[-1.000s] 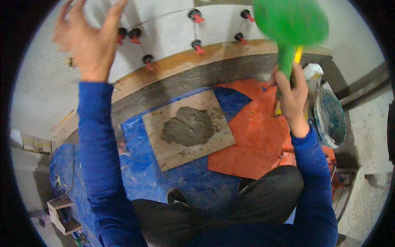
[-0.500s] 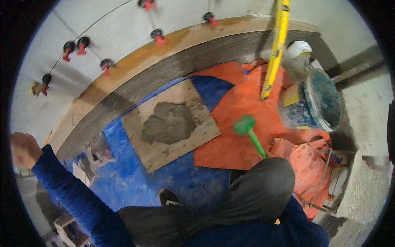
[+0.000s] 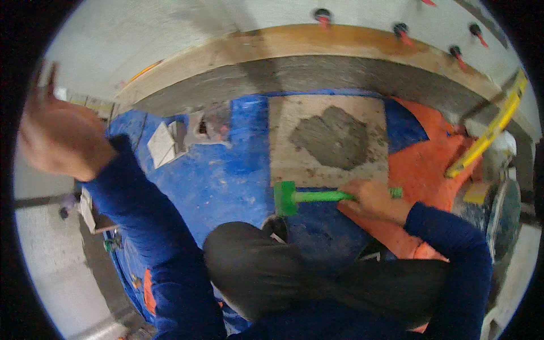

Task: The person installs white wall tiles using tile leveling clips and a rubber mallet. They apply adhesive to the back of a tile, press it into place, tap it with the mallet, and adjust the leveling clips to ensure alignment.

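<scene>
My right hand [image 3: 375, 199] grips the handle of a green mallet [image 3: 288, 198]. Its head points left, over the blue sheet just in front of the mortar board. A pale square board [image 3: 281, 164] lies beyond it, with a flat heap of grey mortar [image 3: 334, 137] on top. At the far left my left hand [image 3: 65, 136] is raised near the wall. It is blurred, but some fingers look stretched upward, and I see nothing held in it.
A blue sheet [image 3: 198, 192] and an orange sheet [image 3: 425, 170] cover the floor. White tile pieces [image 3: 163, 144] lie left of the board. At right are a yellow spirit level [image 3: 487, 127] and a bucket [image 3: 501, 215]. Red-and-black clips [image 3: 403, 33] stick out of the wall.
My view has swung left. My right hand has come into sight and taken the green mallet, lifting it from the orange sheet. My left hand remains raised at the left.
</scene>
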Demonstrator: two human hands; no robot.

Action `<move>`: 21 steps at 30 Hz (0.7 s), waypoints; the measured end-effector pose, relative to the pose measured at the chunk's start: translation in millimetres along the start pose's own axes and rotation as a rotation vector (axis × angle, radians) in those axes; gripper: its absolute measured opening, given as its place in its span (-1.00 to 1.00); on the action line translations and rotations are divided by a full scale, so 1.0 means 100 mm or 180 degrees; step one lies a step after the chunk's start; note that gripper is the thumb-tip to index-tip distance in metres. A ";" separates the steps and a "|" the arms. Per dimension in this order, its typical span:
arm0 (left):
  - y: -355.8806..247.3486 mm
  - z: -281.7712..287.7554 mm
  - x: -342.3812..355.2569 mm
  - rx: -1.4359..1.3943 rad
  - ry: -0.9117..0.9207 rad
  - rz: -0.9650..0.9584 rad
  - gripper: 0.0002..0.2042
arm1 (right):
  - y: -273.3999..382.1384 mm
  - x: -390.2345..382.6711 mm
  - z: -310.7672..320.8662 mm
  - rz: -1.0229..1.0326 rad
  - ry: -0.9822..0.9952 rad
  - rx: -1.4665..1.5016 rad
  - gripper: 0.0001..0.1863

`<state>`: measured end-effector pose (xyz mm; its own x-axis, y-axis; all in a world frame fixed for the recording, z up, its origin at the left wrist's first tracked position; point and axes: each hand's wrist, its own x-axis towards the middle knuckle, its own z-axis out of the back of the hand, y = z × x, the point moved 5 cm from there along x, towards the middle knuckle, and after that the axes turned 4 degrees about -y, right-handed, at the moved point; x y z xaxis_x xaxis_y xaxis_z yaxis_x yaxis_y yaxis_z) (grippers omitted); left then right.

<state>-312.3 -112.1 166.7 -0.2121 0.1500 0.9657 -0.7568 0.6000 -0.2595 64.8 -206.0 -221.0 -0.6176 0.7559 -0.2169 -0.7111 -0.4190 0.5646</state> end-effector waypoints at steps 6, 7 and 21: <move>1.33 1.15 -1.53 0.0514 0.0287 0.1703 -0.75 | 0.44 0.07 -0.88 -0.0633 -0.0623 0.1255 -0.59; 1.48 1.37 -1.87 0.0933 0.0296 0.1887 -0.76 | 0.49 0.03 -1.03 -0.0767 -0.0639 0.1259 -0.59; 3.16 0.57 -4.15 0.3300 0.3424 0.2148 -0.80 | 0.55 0.22 -2.21 -0.1186 0.1506 0.0332 -0.46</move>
<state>-499.1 -29.5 -317.4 -0.4896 0.8622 0.1302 -0.8719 -0.4827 -0.0825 -62.1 -323.0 -370.9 -0.4328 0.5267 -0.7317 -0.8862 -0.0998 0.4523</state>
